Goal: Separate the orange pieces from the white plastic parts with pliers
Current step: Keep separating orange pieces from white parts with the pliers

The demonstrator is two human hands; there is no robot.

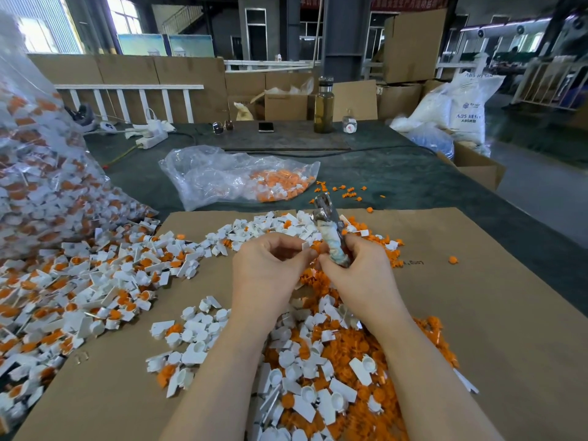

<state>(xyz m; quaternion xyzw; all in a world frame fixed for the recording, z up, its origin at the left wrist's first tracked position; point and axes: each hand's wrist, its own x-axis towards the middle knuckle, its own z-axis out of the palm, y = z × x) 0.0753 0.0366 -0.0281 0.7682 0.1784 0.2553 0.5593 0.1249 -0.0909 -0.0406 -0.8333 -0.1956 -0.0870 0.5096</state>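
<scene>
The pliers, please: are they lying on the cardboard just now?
No, the right hand grips the pliers by the handles, jaws pointing away, above the cardboard.

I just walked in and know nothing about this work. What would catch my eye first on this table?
First, the sea of orange pieces and white plastic parts heaped over the cardboard sheet, spilling from a huge clear bag at the left. At the centre, the left hand pinches one small white part while the right hand grips the pliers, their metal head pointing away from the person. Behind them lies a smaller bag, part-filled with the same parts.
</scene>
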